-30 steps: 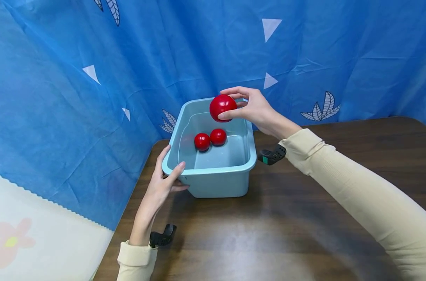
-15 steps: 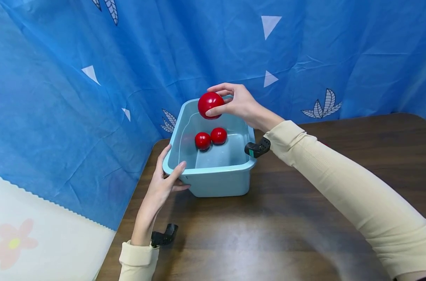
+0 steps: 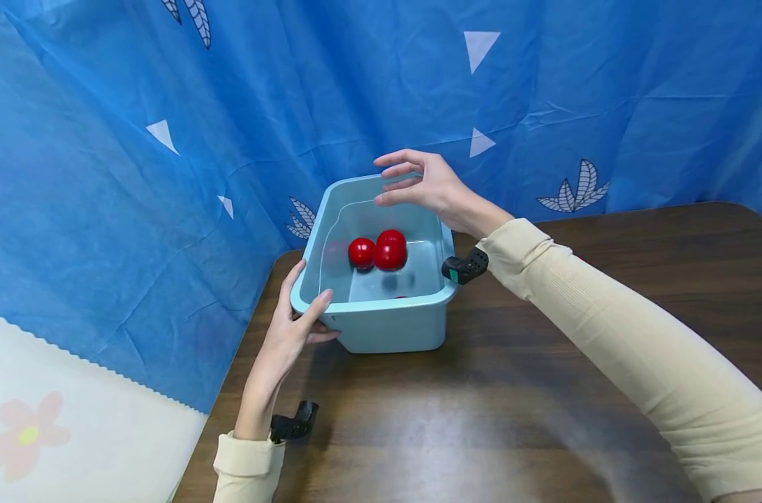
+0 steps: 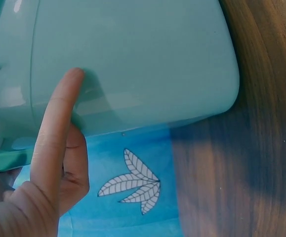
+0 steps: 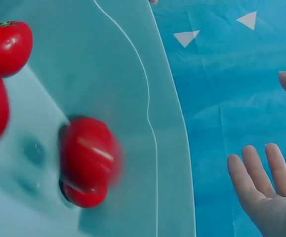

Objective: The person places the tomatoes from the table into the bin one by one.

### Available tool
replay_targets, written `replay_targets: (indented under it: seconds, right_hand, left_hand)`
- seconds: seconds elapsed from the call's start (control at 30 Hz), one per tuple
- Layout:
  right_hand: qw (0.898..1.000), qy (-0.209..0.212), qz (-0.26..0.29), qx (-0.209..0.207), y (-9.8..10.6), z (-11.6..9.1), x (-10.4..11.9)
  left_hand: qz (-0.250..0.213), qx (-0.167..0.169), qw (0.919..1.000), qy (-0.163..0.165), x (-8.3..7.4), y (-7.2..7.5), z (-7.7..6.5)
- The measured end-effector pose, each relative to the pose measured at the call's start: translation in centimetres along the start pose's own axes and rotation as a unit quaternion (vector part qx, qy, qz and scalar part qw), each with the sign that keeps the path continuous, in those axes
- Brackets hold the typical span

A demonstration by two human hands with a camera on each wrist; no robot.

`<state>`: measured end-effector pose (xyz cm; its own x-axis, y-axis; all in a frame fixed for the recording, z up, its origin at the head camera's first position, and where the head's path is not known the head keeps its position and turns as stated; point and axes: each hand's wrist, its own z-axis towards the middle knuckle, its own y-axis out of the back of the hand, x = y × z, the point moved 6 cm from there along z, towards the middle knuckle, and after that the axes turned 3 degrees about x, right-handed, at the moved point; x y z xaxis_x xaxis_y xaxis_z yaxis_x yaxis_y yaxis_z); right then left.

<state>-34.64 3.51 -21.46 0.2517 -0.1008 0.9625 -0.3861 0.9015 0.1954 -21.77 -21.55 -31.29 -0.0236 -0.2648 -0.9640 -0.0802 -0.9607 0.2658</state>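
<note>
A light blue plastic basin point(image 3: 390, 330) stands on the table. My left hand point(image 3: 285, 332) grips its near left corner, thumb over the rim and fingers along the outside wall point(image 4: 143, 59). Above the far part of the basin my right hand point(image 3: 440, 183) hovers with fingers spread and nothing in them. A red tomato point(image 5: 89, 153), blurred by motion, drops inside the basin over another tomato point(image 5: 86, 196). Further red tomatoes lie in it, one with a green stem end point(image 5: 7, 48). In the head view the near rim hides most of one tomato point(image 3: 402, 297).
The dark wooden table point(image 3: 494, 412) extends to the right and in front of the basin. A blue patterned curtain point(image 3: 381, 84) hangs close behind it. At the lower left is a white cloth point(image 3: 91, 412) with a flower print. Each wrist wears a black camera mount point(image 3: 465, 267).
My right hand moved left over the basin, then let go of the tomato, which has dropped in front of the others. My left hand has stayed on the rim.
</note>
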Motion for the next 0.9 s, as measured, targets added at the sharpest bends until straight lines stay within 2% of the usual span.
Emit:
replay_targets:
  seconds: [0.27, 0.4, 0.53, 0.73, 0.9]
  right_hand:
    - [1.0, -0.002, 0.0, 0.005, 0.8, -1.0, -0.5]
    - [1.0, -0.008, -0.005, -0.003, 2.5, -1.7, -0.9]
    - [1.0, -0.013, -0.011, -0.022, 5.0, -3.0, -2.0]
    - [0.996, -0.05, -0.015, -0.068, 9.5, -6.6, -6.0]
    - [0.989, -0.098, -0.065, -0.085, 12.5, -10.6, -11.2]
  left_hand:
    - [-0.004, 0.0, 1.0, 0.008, 0.2, 0.4, 0.0]
    - [0.004, -0.002, 0.9999, 0.011, 0.2, 0.9, -0.3]
    - [0.015, -0.002, 0.9998, 0.011, 0.1, 1.4, -0.4]
    - [0.026, -0.001, 0.9996, 0.012, 0.2, 1.8, -0.2]
    - [0.027, -0.002, 0.9995, 0.018, 0.4, 2.1, -0.6]
